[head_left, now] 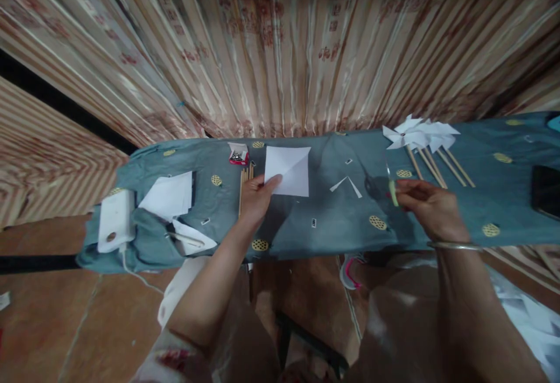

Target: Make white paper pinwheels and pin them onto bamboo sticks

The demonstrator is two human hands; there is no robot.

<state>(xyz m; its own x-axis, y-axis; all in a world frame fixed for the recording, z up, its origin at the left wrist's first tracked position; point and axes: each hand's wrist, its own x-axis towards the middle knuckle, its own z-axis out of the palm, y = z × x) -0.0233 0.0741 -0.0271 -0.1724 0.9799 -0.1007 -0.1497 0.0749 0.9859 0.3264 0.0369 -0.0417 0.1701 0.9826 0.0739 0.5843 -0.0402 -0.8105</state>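
Between thumb and fingers, my left hand (258, 196) grips the left edge of a white square paper (292, 167), creased along a diagonal. My right hand (431, 205) is closed around green-handled scissors (392, 190), their blades pointing away from me. Two thin paper strips (354, 187) lie on the cloth between my hands. Several wooden sticks (242, 190) lie beside and partly under my left hand. Behind them stands a small open red box (238, 155) of little metal pins or tacks. Past my right hand lie several white paper pinwheels (415, 135) on wooden sticks.
A green patterned cloth (324, 237) covers the narrow table. At left are a stack of white paper (168, 195), a folded white piece (192, 238) and a white device with a cable (116, 222). A dark object (546, 190) lies far right. A curtain (280, 50) hangs behind.
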